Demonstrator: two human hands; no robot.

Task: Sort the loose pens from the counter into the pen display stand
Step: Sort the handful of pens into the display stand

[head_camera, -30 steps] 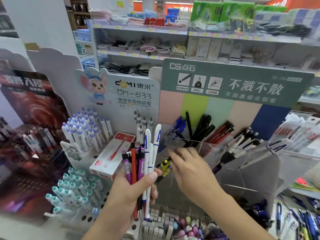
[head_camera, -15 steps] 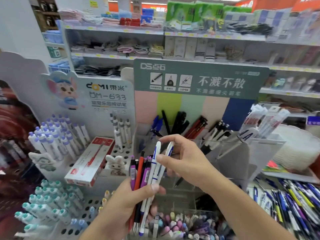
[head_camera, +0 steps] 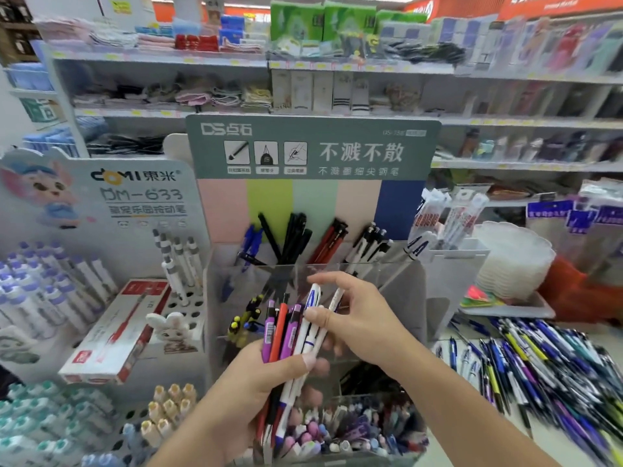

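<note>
My left hand (head_camera: 249, 385) grips a bundle of pens (head_camera: 286, 335), purple, red-orange and white with blue print, upright in front of the clear acrylic pen display stand (head_camera: 397, 291). My right hand (head_camera: 357, 318) reaches in from the right and pinches a white pen (head_camera: 312, 326) of the bundle between thumb and fingers. The stand's back compartments hold blue, black, red and white-black pens (head_camera: 296, 237). A heap of loose pens (head_camera: 546, 369) lies on the counter at the right.
A white DOMI display (head_camera: 101, 203) with purple-capped and teal-capped pens stands at the left, with a red-white pen box (head_camera: 118, 332) leaning on it. A tray of small erasers (head_camera: 337, 433) sits below my hands. A white bin (head_camera: 512, 264) stands at the right. Shelves behind.
My right hand came back from the stand's compartment to the bundle and now pinches a white pen. The view swung right, so the loose pens on the counter show.
</note>
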